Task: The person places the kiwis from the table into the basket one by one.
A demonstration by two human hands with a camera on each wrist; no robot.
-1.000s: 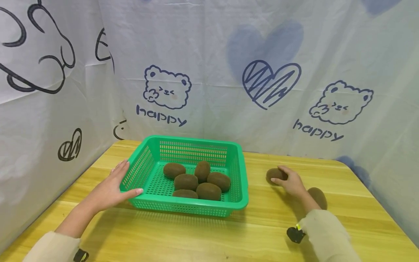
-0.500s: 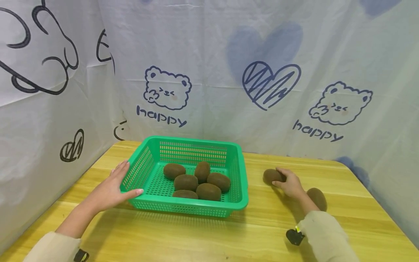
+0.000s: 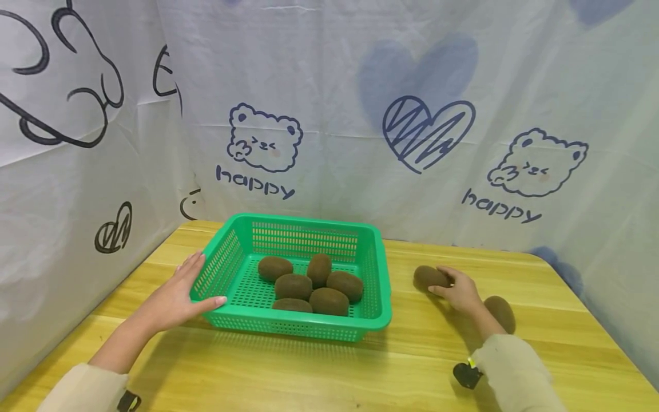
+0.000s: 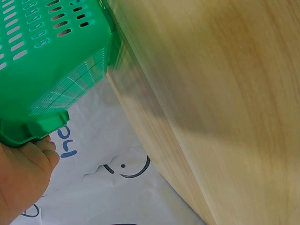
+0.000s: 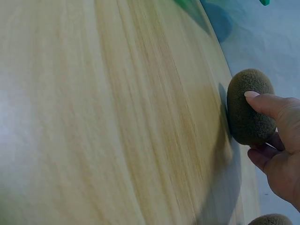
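A green plastic basket [image 3: 247, 320] stands on the table with several brown kiwis [image 3: 293, 286] inside. My left hand [image 3: 172, 303] holds the basket's near left corner. Its thumb lies on the front rim and its fingers are along the left side; the left wrist view shows those fingers bent against the rim. Right of the basket, my right hand [image 3: 462, 293] holds a kiwi [image 3: 428, 278] by its right end. In the right wrist view the thumb presses on this kiwi [image 5: 248, 117] and other fingertips show at its lower end.
Another kiwi [image 3: 499, 313] lies on the wooden table [image 3: 412, 366], close beside my right wrist. A white printed cloth [image 3: 340, 114] hangs behind the table and along its sides.
Over the last second the right hand and its kiwi have shifted slightly to the left, then stayed nearly still. The left hand and the basket have stayed put.
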